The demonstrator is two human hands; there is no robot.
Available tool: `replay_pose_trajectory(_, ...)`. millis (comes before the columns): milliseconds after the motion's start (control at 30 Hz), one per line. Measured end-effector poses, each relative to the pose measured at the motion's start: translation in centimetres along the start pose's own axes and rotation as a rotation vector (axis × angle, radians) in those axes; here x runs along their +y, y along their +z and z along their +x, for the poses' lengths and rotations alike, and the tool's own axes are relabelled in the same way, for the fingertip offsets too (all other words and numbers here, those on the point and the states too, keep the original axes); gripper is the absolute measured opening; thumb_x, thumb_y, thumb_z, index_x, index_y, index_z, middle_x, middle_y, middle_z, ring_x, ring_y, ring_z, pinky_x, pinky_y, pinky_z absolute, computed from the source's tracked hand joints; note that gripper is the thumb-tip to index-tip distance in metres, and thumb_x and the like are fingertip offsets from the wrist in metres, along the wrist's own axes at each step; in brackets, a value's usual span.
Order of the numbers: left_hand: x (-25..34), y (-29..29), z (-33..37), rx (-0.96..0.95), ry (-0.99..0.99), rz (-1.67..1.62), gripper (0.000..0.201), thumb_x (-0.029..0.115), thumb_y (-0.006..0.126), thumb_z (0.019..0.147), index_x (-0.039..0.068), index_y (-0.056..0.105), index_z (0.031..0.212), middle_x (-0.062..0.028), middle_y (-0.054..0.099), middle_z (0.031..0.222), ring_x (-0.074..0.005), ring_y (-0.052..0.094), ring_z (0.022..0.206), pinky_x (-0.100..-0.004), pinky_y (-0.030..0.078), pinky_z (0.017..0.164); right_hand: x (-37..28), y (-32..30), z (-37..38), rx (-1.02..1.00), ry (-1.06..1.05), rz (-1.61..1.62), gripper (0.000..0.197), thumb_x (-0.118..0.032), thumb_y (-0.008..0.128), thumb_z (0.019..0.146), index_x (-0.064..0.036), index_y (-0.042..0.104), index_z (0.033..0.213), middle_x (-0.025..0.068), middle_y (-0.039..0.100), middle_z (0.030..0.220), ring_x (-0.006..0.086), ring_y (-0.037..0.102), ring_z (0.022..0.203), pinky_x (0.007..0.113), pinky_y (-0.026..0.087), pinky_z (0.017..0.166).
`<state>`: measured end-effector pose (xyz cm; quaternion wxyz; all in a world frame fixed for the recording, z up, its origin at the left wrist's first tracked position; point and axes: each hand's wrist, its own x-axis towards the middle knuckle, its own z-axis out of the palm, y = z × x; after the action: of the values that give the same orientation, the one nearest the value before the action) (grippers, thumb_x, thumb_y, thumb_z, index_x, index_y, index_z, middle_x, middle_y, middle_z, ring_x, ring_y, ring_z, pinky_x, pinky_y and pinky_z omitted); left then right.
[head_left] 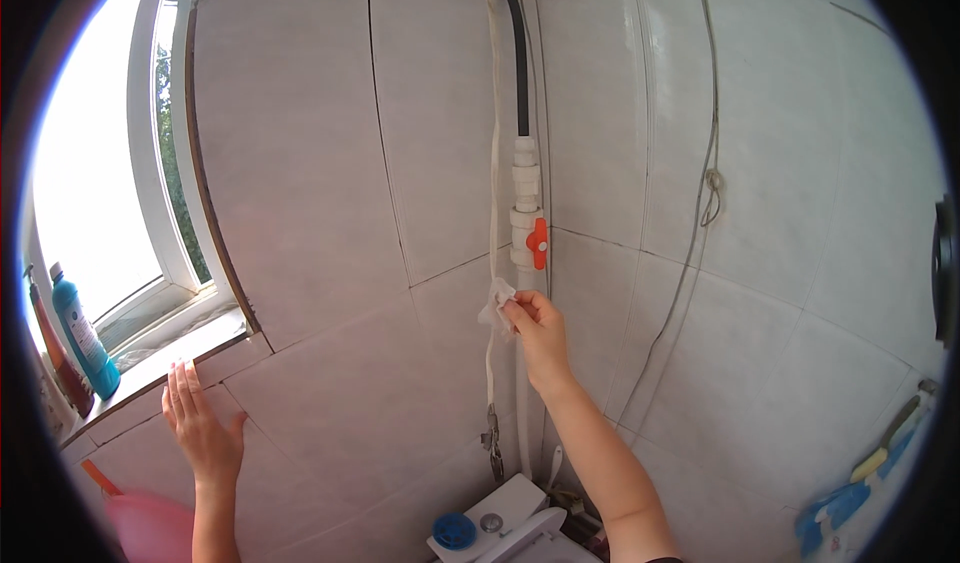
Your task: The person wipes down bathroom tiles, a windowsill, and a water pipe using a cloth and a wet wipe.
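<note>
My right hand pinches a crumpled white tissue or thin cloth. The white piece is against a pale hanging cord, just left of the white pipe; whether it wraps fully round the cord I cannot tell. Above and right of that hand, a valve with a red handle sits on the pipe. My left hand lies with fingers stretched out, its fingertips at the edge of the window sill and its palm by the tiled wall. Nothing shows in it.
A blue bottle and a brown bottle stand on the sill. Below are a pink plastic item and a toilet tank bearing a round blue object. A looped cord hangs on the right wall, near blue gloves or cloths.
</note>
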<state>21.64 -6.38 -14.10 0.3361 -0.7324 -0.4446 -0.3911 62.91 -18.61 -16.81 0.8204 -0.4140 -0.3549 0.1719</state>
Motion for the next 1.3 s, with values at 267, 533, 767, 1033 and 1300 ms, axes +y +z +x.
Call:
replay_pose_trajectory(267,-0.5,0.4,-0.2,0.011,0.007,-0.006,0.103,0.009,0.084,0.056,-0.001,0.029,0.142,-0.019,0.036,0.145,-0.0339,0.029,0.139,-0.0455,0.022,0.114,1.1,-0.4,0.5,0.043,-0.124,-0.182,0.012,-0.011,0.062,0.091,-0.0006,0.06,0.096,0.0011,0.065,0.087,0.0048,0.056,0.076,0.021,0.043,0.064)
replay_pose_trajectory(533,-0.6,0.4,-0.4,0.032,0.033,0.061,0.101,0.013,0.084,0.059,-0.001,0.029,0.142,-0.0164,0.038,0.145,-0.032,0.03,0.138,-0.0454,0.024,0.113,3.0,-2.7,0.0,0.08,-0.117,-0.227,0.013,-0.012,0.062,0.09,-0.0001,0.061,0.096,0.0011,0.065,0.085,0.0054,0.056,0.074,0.021,0.042,0.062)
replay_pose_trajectory(767,-1.9,0.7,-0.2,-0.012,0.05,0.151,0.098,0.018,0.083,0.063,0.002,0.029,0.143,-0.0157,0.04,0.143,-0.0322,0.032,0.137,-0.0451,0.026,0.112,4.3,-5.3,-0.9,0.123,0.031,-0.153,0.016,-0.012,0.062,0.09,0.0006,0.062,0.099,0.0022,0.064,0.085,0.0074,0.057,0.076,0.023,0.044,0.067)
replay_pose_trajectory(1033,-3.8,2.2,0.5,0.054,0.113,0.275,0.089,0.042,0.077,0.074,0.008,0.033,0.143,-0.0115,0.043,0.142,-0.029,0.038,0.134,-0.045,0.035,0.107,6.2,-12.5,-7.3,0.259,0.102,0.188,0.021,-0.014,0.056,0.094,-0.0006,0.057,0.111,0.0059,0.063,0.105,0.0146,0.06,0.096,0.031,0.049,0.086)
replay_pose_trajectory(1300,-3.8,2.9,0.6,0.017,0.142,0.359,0.087,0.049,0.076,0.073,0.01,0.037,0.14,-0.01,0.047,0.138,-0.0257,0.042,0.132,-0.0453,0.039,0.104,3.4,-12.9,-19.9,0.262,0.222,0.321,0.029,-0.014,0.045,0.099,-0.0004,0.05,0.124,0.0093,0.059,0.117,0.0192,0.059,0.106,0.035,0.049,0.092)
